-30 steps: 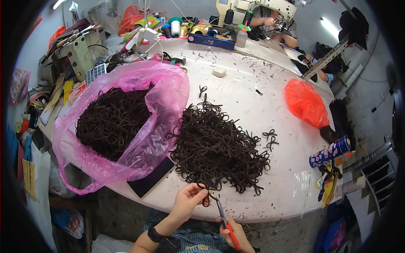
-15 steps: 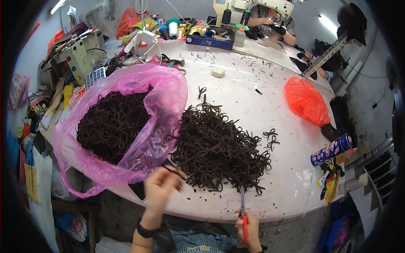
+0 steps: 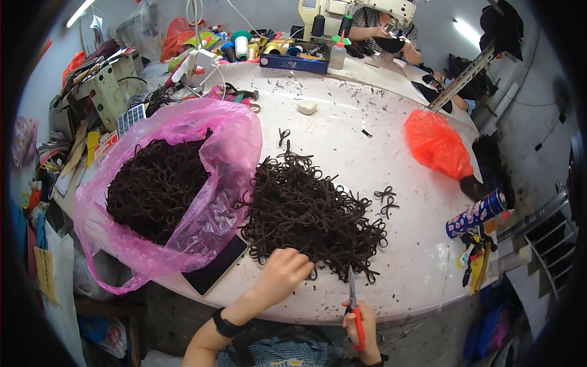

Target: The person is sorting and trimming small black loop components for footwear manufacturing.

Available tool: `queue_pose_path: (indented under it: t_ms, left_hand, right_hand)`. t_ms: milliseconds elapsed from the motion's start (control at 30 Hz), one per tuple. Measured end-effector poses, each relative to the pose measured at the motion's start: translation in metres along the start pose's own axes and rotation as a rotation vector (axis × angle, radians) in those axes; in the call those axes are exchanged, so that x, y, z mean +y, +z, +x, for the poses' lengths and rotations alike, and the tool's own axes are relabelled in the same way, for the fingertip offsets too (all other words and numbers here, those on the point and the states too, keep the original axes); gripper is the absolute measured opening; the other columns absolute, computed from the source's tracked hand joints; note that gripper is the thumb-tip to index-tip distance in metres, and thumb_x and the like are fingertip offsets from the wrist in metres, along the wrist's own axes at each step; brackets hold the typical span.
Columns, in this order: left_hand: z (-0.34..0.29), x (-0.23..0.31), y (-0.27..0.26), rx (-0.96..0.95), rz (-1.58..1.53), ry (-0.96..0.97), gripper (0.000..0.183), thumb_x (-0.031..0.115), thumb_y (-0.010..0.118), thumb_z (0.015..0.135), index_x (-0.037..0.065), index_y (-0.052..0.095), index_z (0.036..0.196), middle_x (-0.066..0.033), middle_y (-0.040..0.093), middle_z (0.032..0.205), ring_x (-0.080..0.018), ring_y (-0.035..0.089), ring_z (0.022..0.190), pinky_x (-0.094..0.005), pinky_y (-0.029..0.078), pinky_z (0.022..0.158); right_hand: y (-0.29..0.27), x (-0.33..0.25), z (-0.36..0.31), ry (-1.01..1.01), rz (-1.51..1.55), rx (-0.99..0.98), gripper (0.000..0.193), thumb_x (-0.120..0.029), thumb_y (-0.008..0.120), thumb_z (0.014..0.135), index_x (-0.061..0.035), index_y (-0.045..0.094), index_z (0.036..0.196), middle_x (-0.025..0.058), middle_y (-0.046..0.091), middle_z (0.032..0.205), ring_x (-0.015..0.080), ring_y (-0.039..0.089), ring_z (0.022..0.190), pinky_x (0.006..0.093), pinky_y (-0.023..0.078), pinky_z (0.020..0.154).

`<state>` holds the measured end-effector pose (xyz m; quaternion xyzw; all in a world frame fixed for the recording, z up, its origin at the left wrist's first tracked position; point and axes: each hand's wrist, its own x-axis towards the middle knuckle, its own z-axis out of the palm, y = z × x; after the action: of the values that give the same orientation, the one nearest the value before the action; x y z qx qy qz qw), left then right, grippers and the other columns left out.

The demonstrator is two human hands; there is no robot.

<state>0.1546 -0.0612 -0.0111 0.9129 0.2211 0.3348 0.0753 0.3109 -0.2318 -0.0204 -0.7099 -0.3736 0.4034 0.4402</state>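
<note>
A heap of dark brown cord loops (image 3: 312, 208) lies on the white table (image 3: 391, 287) in front of me. My left hand (image 3: 284, 275) reaches onto the heap's near edge with its fingers curled down; what they pinch, if anything, is hidden. My right hand (image 3: 362, 327) holds a pair of scissors (image 3: 353, 300) by the red handles, at the table's front edge. The blades point away from me, tips by the near right side of the heap. To the left, an open pink plastic bag (image 3: 235, 140) holds many more of these loops (image 3: 156, 186).
A dark phone (image 3: 215, 266) lies below the pink bag. At right are a red plastic bag (image 3: 435, 142) and a blue patterned can (image 3: 476, 214). Thread spools (image 3: 241, 48) and a blue tray (image 3: 293, 65) stand at the back. Across the table a person (image 3: 382, 33) works at a sewing machine (image 3: 391, 9).
My left hand has moved right, from beside the pink bag to the heap's near edge, uncovering the phone. A dark loop showed in its fingers before. The scissors remain in my right hand.
</note>
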Motion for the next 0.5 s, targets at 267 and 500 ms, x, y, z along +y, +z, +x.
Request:
queue_pose_path:
  t_ms: [267,500]
  left_hand:
    - [0.009,-0.007,0.025,-0.280,0.333,0.286,0.012,0.015,0.053,0.060,0.007,0.058,0.067,-0.0003,0.043,0.074,-0.0154,0.043,0.079,-0.0302,0.033,0.075]
    - [0.004,0.019,-0.014,0.106,-0.429,-0.279,0.018,0.006,0.070,0.058,0.005,0.062,0.074,-0.0003,0.056,0.077,-0.0151,0.050,0.075,-0.0247,0.041,0.064]
  right_hand:
    - [0.001,-0.021,-0.001,0.078,0.132,-0.008,0.055,-0.053,0.047,0.077,-0.0008,0.049,0.094,-0.0010,0.045,0.051,0.0031,0.037,0.039,0.0161,0.028,0.037]
    - [0.000,-0.023,0.000,0.068,0.086,-0.016,0.054,-0.052,0.047,0.077,-0.0009,0.050,0.093,-0.0009,0.046,0.051,0.0034,0.038,0.039,0.0165,0.029,0.037]
